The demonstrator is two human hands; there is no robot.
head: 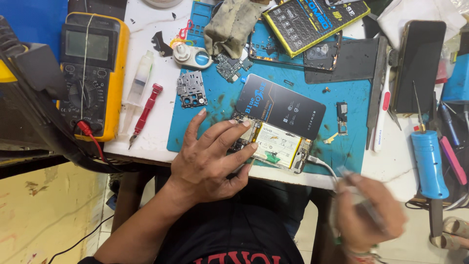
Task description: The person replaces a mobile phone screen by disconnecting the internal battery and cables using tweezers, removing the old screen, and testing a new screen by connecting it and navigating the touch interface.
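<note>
My left hand (210, 156) lies flat with fingers spread on the near end of an opened phone (276, 146), pressing it to the blue work mat (220, 98). The phone shows a white battery and circuit parts, and a white cable (322, 165) is plugged into its right end. A black flat package (281, 105) rests across the phone's far edge. My right hand (366, 212) is blurred at the table's front edge, closed around a thin grey tool that I cannot make out clearly.
A yellow multimeter (93, 73) sits at left with a red-handled screwdriver (144, 112) and clear syringe (139, 78) beside it. A metal shield plate (191, 89), a cloth (229, 24), a phone frame (293, 54), a dark phone (419, 63) and a blue tool (429, 161) surround the mat.
</note>
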